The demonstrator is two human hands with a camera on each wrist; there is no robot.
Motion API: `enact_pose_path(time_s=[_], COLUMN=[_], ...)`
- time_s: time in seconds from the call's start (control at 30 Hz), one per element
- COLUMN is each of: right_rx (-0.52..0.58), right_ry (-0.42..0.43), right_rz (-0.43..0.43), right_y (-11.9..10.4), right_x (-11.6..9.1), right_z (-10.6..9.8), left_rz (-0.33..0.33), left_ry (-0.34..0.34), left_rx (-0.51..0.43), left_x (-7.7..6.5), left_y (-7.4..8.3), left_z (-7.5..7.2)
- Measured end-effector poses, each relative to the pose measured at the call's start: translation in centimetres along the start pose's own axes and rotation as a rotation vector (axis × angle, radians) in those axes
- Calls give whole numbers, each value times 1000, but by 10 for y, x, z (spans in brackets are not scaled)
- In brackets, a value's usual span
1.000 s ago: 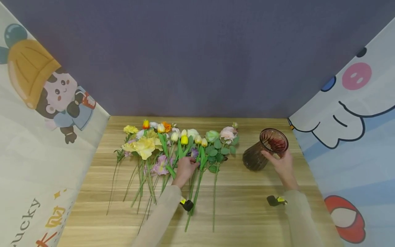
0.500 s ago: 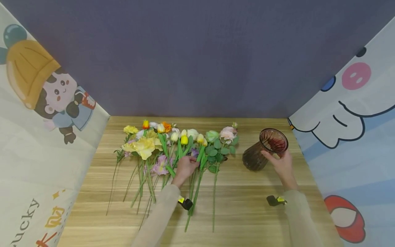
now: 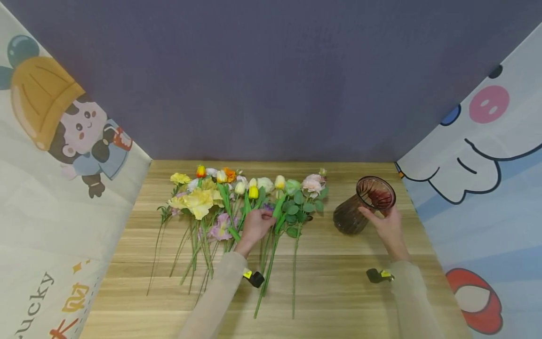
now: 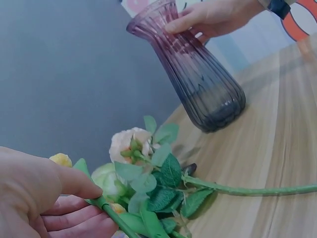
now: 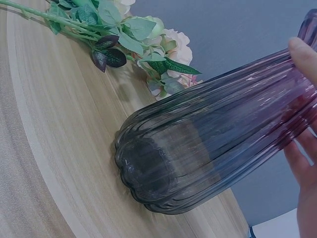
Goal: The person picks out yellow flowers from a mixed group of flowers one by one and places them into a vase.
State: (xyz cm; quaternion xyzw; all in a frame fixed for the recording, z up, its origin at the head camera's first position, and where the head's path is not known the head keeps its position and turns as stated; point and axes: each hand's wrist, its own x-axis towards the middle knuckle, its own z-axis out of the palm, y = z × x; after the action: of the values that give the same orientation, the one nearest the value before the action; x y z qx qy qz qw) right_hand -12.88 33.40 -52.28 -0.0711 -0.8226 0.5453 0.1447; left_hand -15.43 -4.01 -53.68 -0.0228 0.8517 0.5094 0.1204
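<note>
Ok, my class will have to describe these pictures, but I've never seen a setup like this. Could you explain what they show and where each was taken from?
There is no robot here, just one person's two bare hands. The wide picture comes from a camera worn on the head, looking forward and down. The close ones come from cameras worn on the wrists, each watching its own hand's work. On the wood-grain table lie long-stemmed flowers in yellow, white, orange, purple and pink. The left hand pinches a green flower stem between thumb and fingers. The right hand holds a ribbed, see-through purple-grey vase near its top, to the right of the flowers.
</note>
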Motion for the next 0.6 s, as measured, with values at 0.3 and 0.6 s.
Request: enact_pose_path(time_s=[0.3,0.6], right_rx=[-24,18], right_ry=[-1,8], right_rz=[5,4], right_y=[1,-1], right_x=[1,0], right_z=[0,0], left_rz=[40,169], left_ry=[-10,29], left_rx=[-41,-127], left_x=[-2,-2], left_y=[16,41], left_z=[-4,-10])
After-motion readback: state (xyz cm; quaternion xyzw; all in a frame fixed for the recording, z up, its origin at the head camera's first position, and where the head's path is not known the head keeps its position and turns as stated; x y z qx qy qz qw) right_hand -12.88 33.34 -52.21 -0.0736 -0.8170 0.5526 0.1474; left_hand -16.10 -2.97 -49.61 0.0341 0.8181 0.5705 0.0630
